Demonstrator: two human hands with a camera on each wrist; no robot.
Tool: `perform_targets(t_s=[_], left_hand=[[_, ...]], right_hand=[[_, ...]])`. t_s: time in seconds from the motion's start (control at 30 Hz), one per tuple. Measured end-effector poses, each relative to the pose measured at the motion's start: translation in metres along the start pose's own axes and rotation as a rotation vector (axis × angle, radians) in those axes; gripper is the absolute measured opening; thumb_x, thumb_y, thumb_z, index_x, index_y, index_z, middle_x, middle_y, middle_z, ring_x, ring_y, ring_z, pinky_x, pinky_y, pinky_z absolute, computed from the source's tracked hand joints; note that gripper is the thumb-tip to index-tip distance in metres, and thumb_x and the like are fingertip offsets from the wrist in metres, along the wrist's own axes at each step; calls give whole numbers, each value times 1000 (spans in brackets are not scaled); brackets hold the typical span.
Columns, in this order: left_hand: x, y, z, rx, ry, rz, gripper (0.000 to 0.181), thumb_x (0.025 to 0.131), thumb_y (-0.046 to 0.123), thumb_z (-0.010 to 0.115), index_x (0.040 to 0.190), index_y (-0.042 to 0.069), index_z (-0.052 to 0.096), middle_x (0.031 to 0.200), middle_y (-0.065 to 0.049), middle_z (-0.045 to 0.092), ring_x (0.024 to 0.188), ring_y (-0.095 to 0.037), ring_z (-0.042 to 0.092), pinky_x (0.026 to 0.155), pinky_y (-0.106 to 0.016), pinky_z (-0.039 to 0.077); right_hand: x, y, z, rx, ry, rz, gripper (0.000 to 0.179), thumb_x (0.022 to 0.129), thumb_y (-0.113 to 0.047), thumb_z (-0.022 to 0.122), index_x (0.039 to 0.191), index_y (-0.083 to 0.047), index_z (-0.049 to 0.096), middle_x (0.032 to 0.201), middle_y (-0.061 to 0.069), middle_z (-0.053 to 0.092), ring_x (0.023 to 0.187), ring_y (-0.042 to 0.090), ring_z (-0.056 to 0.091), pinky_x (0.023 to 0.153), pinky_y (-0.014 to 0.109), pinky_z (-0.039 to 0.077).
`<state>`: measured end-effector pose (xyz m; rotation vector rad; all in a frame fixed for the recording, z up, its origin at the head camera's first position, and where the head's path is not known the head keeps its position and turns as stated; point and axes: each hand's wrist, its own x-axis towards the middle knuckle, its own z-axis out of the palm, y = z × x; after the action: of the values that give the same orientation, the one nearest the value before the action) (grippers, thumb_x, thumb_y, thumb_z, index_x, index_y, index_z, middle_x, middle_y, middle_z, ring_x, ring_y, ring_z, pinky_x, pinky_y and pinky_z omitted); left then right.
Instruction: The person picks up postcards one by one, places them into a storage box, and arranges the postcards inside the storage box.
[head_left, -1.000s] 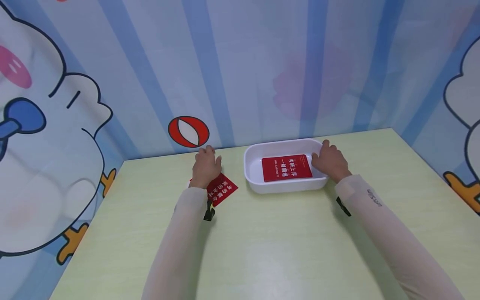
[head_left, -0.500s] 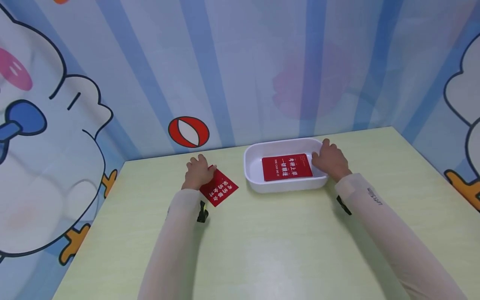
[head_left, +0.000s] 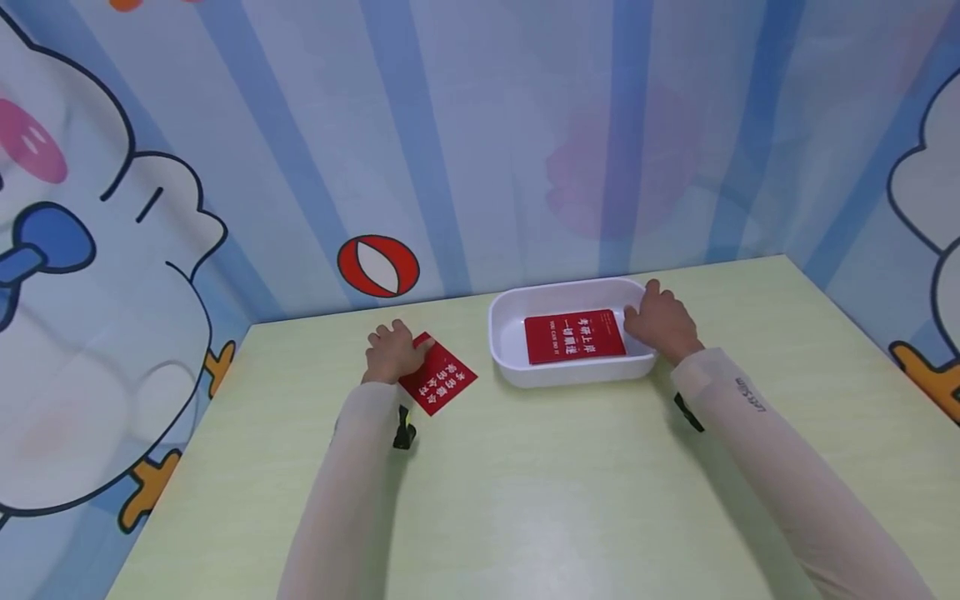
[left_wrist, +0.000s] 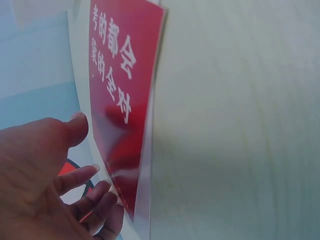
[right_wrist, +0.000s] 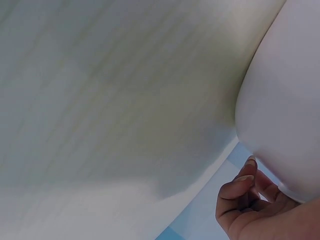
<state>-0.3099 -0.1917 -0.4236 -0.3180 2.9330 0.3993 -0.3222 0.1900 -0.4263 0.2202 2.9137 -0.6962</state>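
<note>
A red notebook with white characters (head_left: 444, 380) lies slantwise on the table, left of a white plastic tub (head_left: 570, 377). My left hand (head_left: 392, 353) is at its left corner, thumb over the cover. In the left wrist view, the left hand (left_wrist: 35, 165) has its thumb apart from loosely bent fingers beside the notebook's edge (left_wrist: 120, 95). My right hand (head_left: 663, 325) grips the tub's right end, thumb inside the rim and fingers outside. Another red notebook (head_left: 574, 336) lies flat inside the tub. In the right wrist view, curled fingers (right_wrist: 237, 192) show beside the tub wall (right_wrist: 285, 100).
The pale wood-grain table (head_left: 540, 500) runs back to a blue striped wall sheet (head_left: 510, 150) close behind the tub. Printed cartoon figures cover the side sheets, and a red-and-white ball (head_left: 378, 267) is printed on the back sheet.
My left hand has drawn back and slightly left, uncovering more of the notebook on the table. The right hand, the tub and the notebook inside it stay in place.
</note>
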Motion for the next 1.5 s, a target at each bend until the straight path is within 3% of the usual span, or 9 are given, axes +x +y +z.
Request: perform_targets(t_s=[0.47, 0.97, 1.5], left_hand=[[6, -9, 1, 16, -41, 25, 90, 86, 52, 69, 144, -6, 32, 136, -29, 43, 132, -42, 38, 104, -55, 47], [5, -7, 1, 27, -22, 19, 82, 87, 42, 72, 139, -8, 35, 134, -28, 45, 131, -41, 39, 107, -54, 45], [7, -8, -1, 11, -29, 12, 84, 87, 48, 70, 139, -8, 35, 133, -29, 46, 130, -42, 40, 107, -56, 43]], right_hand=[[-1, 1, 0, 12, 6, 6, 65, 99, -28, 50, 145, 10, 24, 131, 33, 46, 115, 46, 54, 99, 60, 49], [0, 3, 1, 11, 9, 9, 66, 98, -27, 50, 145, 10, 24, 132, 34, 46, 115, 47, 54, 99, 61, 49], [1, 2, 1, 2, 9, 20, 66, 98, -28, 52, 145, 9, 25, 133, 32, 46, 117, 46, 54, 99, 61, 49]])
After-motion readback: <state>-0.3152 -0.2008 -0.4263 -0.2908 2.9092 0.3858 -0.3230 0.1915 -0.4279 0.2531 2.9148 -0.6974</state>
